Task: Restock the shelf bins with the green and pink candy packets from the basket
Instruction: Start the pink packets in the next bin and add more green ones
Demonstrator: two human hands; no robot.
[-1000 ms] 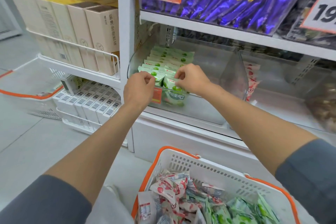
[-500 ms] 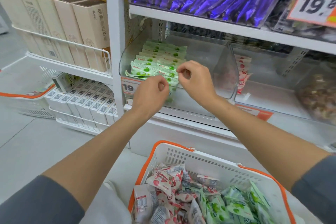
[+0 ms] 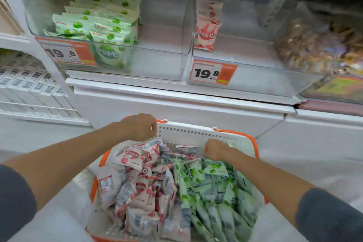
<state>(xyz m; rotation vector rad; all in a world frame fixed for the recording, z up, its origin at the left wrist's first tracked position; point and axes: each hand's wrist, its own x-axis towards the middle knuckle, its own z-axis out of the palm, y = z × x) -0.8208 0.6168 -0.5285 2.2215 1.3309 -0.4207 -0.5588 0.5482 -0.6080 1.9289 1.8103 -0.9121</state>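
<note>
A white basket with an orange rim (image 3: 196,125) sits below me, with pink candy packets (image 3: 137,182) heaped on its left side and green candy packets (image 3: 212,192) on its right. My left hand (image 3: 139,126) is at the basket's far rim, fingers curled onto the top edge of a pink packet. My right hand (image 3: 214,150) is fisted over the packets at the far middle, its fingers hidden. On the shelf, the left clear bin (image 3: 163,65) holds rows of green packets (image 3: 98,19). The right clear bin (image 3: 255,80) holds a few pink packets (image 3: 207,25).
Orange 19.8 price tags (image 3: 213,73) hang on both bin fronts. A bin of brown snacks (image 3: 318,45) stands at the right. White boxes (image 3: 29,82) fill a wire rack at the lower left. A white cabinet front (image 3: 176,108) runs under the shelf, just beyond the basket.
Both hands have come away from the green packets in the left bin and dropped to the far end of the basket. My view has tilted downward.
</note>
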